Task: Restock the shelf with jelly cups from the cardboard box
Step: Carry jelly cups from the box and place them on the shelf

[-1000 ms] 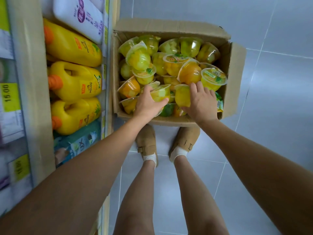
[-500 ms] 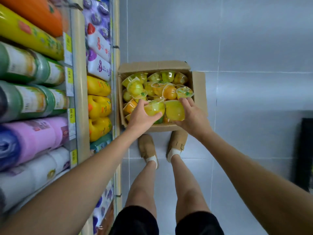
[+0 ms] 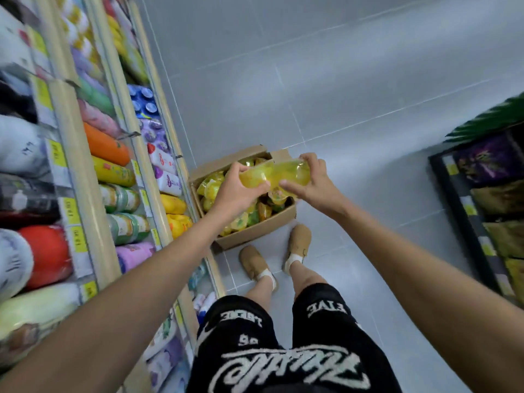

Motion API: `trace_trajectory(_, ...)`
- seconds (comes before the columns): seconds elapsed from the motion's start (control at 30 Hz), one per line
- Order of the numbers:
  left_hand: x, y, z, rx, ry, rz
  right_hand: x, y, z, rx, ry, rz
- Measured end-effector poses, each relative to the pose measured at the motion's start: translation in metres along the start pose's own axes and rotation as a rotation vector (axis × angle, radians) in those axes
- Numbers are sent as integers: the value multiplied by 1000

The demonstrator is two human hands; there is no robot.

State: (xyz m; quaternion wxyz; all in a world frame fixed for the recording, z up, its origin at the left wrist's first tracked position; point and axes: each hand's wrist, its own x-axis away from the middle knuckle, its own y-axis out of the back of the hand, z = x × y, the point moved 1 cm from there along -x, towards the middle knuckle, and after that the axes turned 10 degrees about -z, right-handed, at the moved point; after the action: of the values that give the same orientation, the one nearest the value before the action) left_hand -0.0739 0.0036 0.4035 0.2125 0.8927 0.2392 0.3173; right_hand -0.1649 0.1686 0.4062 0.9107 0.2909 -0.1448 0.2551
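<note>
Left hand (image 3: 236,192): I see it gripping a yellow jelly cup (image 3: 253,177).
Right hand (image 3: 316,184): grips second jelly cup (image 3: 293,173) over cardboard box (image 3: 255,235), centre frame.

jelly cups (image 3: 289,173): translucent yellow
cardboard box (image 3: 255,236): plain brown
floor (image 3: 340,80): pale grey tiles
shoes (image 3: 299,241) beside the box: tan
shorts (image 3: 283,358): black, white lettering

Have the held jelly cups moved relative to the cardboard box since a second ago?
Yes. The left hand and right hand have lifted the jelly cups up out of the cardboard box.
</note>
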Motion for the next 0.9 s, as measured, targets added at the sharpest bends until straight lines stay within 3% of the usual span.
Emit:
trace_trajectory(0.33,49,-47,-122,-18,-263,210,62,117,-15,-442,-206,-384)
trace_trajectory(0.47,81,-89,-165,20,-318,322,94,178,-38,-771,-368,-361)
trace_trajectory(0.53,101,-115,-181,22,-335,364,114,209,-55,-874,-366,-326)
trace_trajectory(0.7,161,-191,-223,22,-399,429,184,283,-102,-891,-341,-431)
trace_trajectory(0.9,240,-281,-285,124,-328,642,268,382,-146,-872,-330,-611)
